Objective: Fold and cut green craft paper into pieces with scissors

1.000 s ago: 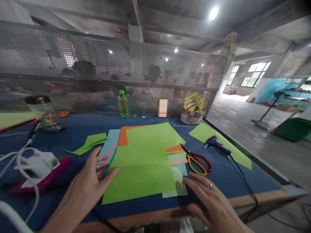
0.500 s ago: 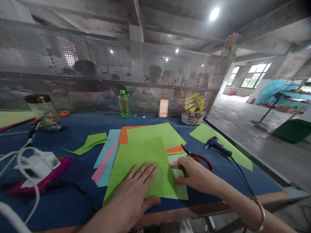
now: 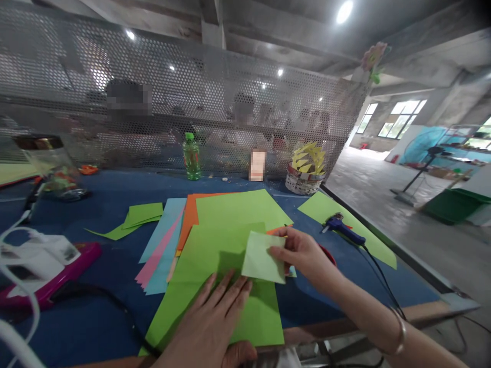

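Right hand (image 3: 307,258): thumb on top of pale green square (image 3: 263,257), pinching its right edge; other fingers curled behind. Square hangs over large green sheet (image 3: 215,286), its lower edge close to left fingertips. Left hand (image 3: 215,319): palm down on the sheet, fingers slightly spread, thumb out near the front edge. Glue gun (image 3: 345,229) to the right, scissors mostly hidden.

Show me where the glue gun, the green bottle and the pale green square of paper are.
Glue gun (image 3: 347,232): head view, blue body.
Green bottle (image 3: 192,159): head view, middle.
Pale green square (image 3: 262,258): head view, flat face.
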### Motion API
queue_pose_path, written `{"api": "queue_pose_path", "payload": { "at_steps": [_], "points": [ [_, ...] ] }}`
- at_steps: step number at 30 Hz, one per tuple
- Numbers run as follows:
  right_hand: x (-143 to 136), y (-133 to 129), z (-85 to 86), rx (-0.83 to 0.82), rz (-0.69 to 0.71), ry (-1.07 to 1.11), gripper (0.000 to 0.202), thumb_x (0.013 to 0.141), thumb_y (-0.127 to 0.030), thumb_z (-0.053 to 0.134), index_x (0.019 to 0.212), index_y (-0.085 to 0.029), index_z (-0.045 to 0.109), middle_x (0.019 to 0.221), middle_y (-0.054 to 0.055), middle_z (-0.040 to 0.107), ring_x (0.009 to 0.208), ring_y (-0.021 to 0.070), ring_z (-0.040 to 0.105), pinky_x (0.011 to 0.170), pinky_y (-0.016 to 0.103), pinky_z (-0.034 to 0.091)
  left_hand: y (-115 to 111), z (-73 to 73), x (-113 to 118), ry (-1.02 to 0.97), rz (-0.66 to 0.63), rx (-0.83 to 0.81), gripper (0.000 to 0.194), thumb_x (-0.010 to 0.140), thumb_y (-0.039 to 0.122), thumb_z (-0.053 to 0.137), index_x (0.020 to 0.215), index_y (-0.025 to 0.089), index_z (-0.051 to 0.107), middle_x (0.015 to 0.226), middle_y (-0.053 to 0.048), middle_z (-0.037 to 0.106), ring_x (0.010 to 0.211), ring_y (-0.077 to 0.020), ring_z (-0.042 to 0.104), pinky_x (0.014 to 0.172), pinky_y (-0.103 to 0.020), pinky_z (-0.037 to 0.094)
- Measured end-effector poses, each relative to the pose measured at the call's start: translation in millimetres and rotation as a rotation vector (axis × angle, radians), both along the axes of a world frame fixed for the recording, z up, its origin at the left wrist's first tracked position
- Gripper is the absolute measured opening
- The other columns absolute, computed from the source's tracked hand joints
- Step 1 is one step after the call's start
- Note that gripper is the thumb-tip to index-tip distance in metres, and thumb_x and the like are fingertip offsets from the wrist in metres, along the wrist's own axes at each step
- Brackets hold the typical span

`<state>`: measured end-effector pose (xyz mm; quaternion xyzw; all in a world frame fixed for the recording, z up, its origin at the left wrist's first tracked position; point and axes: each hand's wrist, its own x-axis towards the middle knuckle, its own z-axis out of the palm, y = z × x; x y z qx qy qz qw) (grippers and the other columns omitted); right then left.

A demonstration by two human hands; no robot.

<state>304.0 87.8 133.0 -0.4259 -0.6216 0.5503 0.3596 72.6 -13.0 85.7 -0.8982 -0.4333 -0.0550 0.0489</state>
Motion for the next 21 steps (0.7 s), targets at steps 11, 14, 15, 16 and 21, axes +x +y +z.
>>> {"api": "queue_pose_path", "payload": {
  "at_steps": [11,14,15,16,21],
  "points": [
    [-13.6,14.5,-23.0,0.356,-0.034,-0.474,0.043,0.076,-0.016,0.069,0.116,-0.023,0.055,0.066,-0.008,0.052,0.057,0.011,0.052,0.054,0.021,0.036,4.4,-6.0,-0.2,-0.287,-0.022,0.261,0.035,0.095,0.04,0.049,0.12,0.017,0.06,0.122,-0.01,0.066,0.108,-0.0244,0.063,0.094,-0.038,0.051],
    [-17.3,14.1,-18.6,0.382,-0.024,-0.517,0.047,0.075,-0.014,0.07,0.118,-0.023,0.055,0.07,-0.007,0.053,0.06,0.011,0.052,0.058,0.022,0.037,5.9,-6.8,3.2,-0.279,0.006,0.214,0.031,0.093,0.035,0.053,0.118,0.018,0.059,0.119,-0.011,0.065,0.104,-0.0251,0.063,0.091,-0.04,0.052],
    [-18.1,14.1,-18.1,0.386,-0.019,-0.525,0.048,0.074,-0.013,0.07,0.119,-0.023,0.055,0.072,-0.007,0.054,0.06,0.011,0.053,0.059,0.022,0.037,6.0,-6.0,4.0,-0.255,0.009,0.199,0.03,0.093,0.034,0.054,0.118,0.018,0.059,0.119,-0.01,0.064,0.104,-0.0251,0.063,0.091,-0.04,0.052],
    [-18.5,14.2,-18.0,0.387,-0.012,-0.531,0.049,0.074,-0.012,0.07,0.12,-0.023,0.055,0.072,-0.007,0.055,0.061,0.011,0.053,0.06,0.022,0.038,6.2,-4.9,4.5,-0.233,0.012,0.196,0.031,0.092,0.033,0.056,0.118,0.018,0.058,0.118,-0.01,0.064,0.104,-0.0251,0.063,0.091,-0.04,0.053],
    [-17.3,15.7,-20.9,0.428,0.005,-0.556,0.049,0.077,-0.012,0.067,0.123,-0.022,0.053,0.071,-0.006,0.057,0.064,0.0126,0.054,0.061,0.023,0.038,8.1,-3.5,4.9,-0.193,0.013,0.284,0.036,0.092,0.04,0.055,0.119,0.017,0.059,0.115,-0.011,0.067,0.099,-0.0252,0.065,0.085,-0.039,0.054]
  ]
}}
